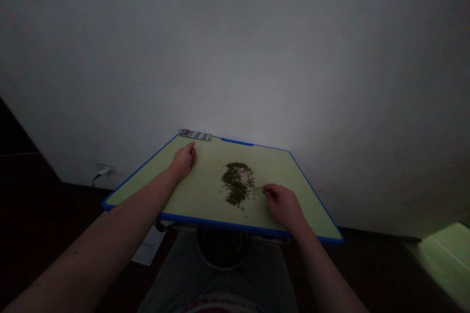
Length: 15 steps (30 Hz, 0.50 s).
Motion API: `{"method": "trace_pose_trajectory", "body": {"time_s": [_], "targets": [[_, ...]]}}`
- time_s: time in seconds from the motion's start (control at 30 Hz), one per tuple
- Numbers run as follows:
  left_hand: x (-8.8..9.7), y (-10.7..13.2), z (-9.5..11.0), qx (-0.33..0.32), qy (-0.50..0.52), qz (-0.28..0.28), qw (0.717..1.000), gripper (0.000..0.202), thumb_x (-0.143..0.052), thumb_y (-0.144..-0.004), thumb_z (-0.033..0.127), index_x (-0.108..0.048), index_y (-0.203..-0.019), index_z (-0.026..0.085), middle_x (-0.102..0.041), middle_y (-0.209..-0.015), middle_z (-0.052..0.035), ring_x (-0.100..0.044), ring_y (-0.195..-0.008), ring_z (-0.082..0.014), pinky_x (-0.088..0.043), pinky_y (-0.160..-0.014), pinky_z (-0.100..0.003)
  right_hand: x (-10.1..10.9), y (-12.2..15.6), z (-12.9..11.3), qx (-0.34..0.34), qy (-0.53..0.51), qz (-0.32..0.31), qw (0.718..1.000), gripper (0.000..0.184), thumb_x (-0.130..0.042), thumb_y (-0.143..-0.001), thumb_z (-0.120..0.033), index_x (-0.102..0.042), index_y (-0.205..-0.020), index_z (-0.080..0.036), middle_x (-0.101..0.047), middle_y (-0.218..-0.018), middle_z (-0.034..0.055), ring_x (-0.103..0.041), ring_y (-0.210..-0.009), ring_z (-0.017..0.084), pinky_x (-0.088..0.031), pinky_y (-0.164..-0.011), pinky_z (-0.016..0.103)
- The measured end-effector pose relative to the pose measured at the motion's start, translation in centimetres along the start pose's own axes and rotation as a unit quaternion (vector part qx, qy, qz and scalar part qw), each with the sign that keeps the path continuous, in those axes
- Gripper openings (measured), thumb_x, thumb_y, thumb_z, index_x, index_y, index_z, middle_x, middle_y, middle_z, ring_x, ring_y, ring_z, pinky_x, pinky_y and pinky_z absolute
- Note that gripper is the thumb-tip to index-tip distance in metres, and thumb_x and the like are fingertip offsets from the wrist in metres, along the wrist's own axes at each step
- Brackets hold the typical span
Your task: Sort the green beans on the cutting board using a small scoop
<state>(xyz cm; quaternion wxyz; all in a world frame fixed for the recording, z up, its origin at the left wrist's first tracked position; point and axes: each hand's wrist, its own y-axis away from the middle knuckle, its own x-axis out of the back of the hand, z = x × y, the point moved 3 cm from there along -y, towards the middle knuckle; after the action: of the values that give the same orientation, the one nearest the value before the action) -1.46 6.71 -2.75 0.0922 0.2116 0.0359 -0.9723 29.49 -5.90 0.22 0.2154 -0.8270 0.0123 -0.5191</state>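
On the pale yellow-green board [211, 200] with a blue rim lies a loose heap of small dark green grains [235, 183], perhaps beans or seeds. A whitish patch [245, 177] shows at the heap's right side. My right hand [284, 204] is just right of the heap, its fingers pinched round a thin, pale, spoon-like tool [258, 189] whose tip reaches the grains. My left hand [184, 160] rests over the board's left side, apart from the heap. Its fingers are curled in, and nothing shows in them.
A phone-like flat object [196, 135], partly pixelated, lies at the board's far left corner. Below the near edge, a dark round bowl [223, 249] sits between my legs. A pale wall [249, 68] rises behind the board. At left, a plug [105, 171] is in a wall socket.
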Motion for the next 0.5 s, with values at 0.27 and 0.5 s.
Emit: {"method": "trace_pose_trajectory", "body": {"time_s": [0.27, 0.5], "targets": [[0.1, 0.1, 0.2, -0.002, 0.001, -0.004, 1.000, 0.034, -0.047, -0.070, 0.039, -0.029, -0.047, 0.020, -0.025, -0.035, 0.0070, -0.022, -0.028, -0.0059, -0.010, -0.030, -0.022, -0.3, -0.5, 0.5, -0.037, -0.085, 0.007, 0.996, 0.024, -0.044, -0.075, -0.024, -0.063, -0.089, -0.019, -0.066, -0.084, 0.0035, -0.059, -0.075, 0.014, -0.044, -0.070, 0.026], [0.1, 0.1, 0.2, -0.008, 0.003, -0.006, 1.000, 0.035, -0.048, -0.070, 0.039, -0.030, -0.047, 0.020, -0.026, -0.034, 0.0068, -0.023, -0.028, -0.0063, -0.013, -0.031, -0.022, -1.2, -1.8, 1.8, -0.060, -0.101, -0.001, 0.993, 0.024, -0.047, -0.072, -0.023, -0.063, -0.088, -0.016, -0.066, -0.083, 0.0044, -0.059, -0.075, 0.014, -0.043, -0.070, 0.025]]}}
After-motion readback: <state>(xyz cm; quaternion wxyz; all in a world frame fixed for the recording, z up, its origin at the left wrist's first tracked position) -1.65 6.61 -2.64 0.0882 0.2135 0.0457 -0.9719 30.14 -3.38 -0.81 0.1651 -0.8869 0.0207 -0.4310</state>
